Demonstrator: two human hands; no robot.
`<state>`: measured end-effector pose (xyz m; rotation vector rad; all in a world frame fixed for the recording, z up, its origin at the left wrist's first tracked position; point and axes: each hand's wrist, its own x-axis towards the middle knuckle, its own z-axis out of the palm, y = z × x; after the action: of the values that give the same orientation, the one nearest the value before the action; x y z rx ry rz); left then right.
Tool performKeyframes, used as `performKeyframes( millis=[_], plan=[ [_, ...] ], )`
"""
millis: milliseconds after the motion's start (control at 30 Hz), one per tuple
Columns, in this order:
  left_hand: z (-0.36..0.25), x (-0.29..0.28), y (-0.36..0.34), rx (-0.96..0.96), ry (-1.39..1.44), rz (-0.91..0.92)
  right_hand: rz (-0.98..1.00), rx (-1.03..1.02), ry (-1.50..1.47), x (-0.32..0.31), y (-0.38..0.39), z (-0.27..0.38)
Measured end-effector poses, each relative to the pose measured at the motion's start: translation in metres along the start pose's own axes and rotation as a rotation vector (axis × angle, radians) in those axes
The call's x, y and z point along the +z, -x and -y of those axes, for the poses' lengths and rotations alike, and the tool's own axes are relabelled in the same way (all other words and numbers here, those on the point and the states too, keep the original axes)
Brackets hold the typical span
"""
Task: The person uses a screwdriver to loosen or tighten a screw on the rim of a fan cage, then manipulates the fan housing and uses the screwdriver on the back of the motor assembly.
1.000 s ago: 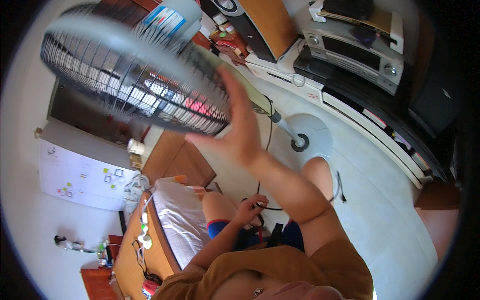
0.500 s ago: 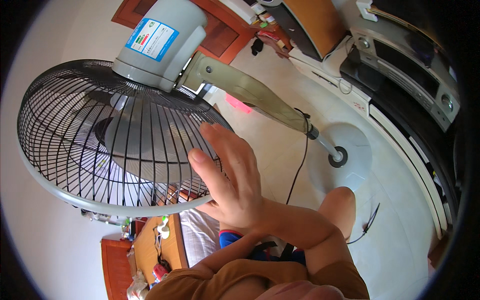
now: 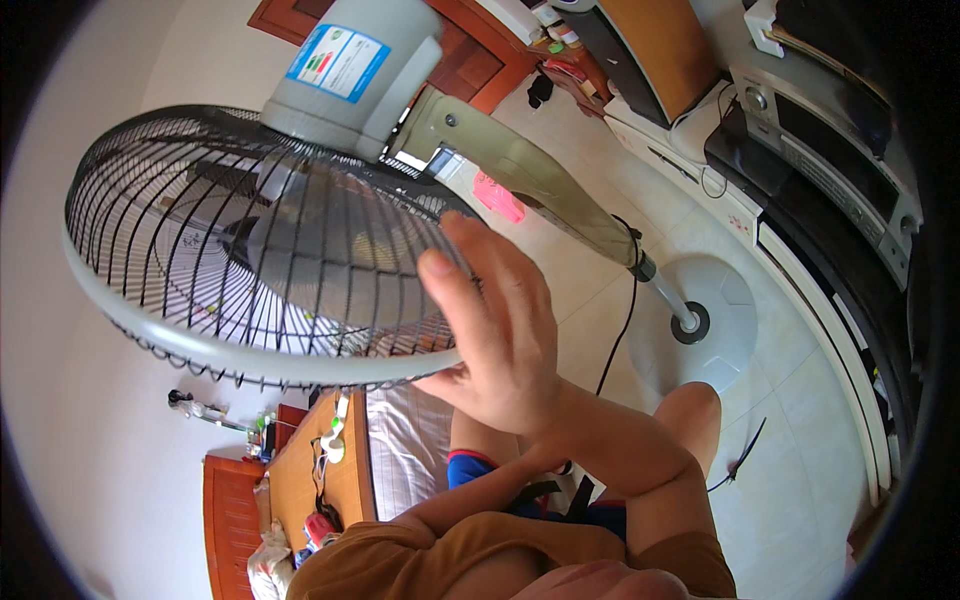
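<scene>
A standing fan fills the left and middle, its round wire guard (image 3: 250, 250) rimmed by a pale grey ring (image 3: 250, 362). Grey blades (image 3: 320, 250) show through the wires. Behind the guard sits the grey motor housing (image 3: 350, 80) with a blue-and-white label, joined to an olive-grey neck (image 3: 520, 170) and a round pale base (image 3: 725, 310) on the floor. My right hand (image 3: 505, 340) is closed on the guard's right edge, thumb and fingers lying along the wires. My left forearm (image 3: 470, 490) passes behind my right wrist, and the left hand there is hidden.
A black cord (image 3: 618, 330) hangs from the neck, and a cable end (image 3: 738, 465) lies on the tiles. Along the right runs a low cabinet (image 3: 760, 240) with a silver audio unit (image 3: 820, 150) and a speaker (image 3: 650, 60). A bed (image 3: 405, 440) and a wooden surface (image 3: 345, 480) lie lower left.
The guard's near rim has risen and the fan head appears further right, with my right hand moving along on its edge. The whole view has also shifted slightly.
</scene>
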<state>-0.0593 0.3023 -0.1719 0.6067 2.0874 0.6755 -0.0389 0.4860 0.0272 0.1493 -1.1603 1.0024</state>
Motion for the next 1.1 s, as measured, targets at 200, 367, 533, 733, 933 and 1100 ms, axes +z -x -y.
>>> performKeyframes(
  millis=[200,367,533,733,933,1100],
  plan=[
    [0.004,0.003,0.003,0.081,0.088,0.058,0.040,0.086,0.052,-0.003,-0.009,0.005],
    [0.018,-0.003,0.001,0.590,-0.025,-0.038,0.166,0.143,0.017,-0.009,-0.011,0.016],
    [0.034,-0.029,0.001,0.720,-0.047,-0.150,0.128,0.280,-0.069,-0.010,0.000,0.018],
    [0.063,-0.117,0.061,0.584,-0.199,-0.615,0.119,0.269,0.047,-0.013,0.006,0.025],
    [0.119,-0.178,0.108,0.549,-0.003,-1.160,0.198,0.149,0.094,-0.053,0.005,0.016],
    [0.193,-0.216,0.203,0.062,-0.244,-1.516,0.221,0.174,0.157,-0.046,0.020,0.029]
  ],
)
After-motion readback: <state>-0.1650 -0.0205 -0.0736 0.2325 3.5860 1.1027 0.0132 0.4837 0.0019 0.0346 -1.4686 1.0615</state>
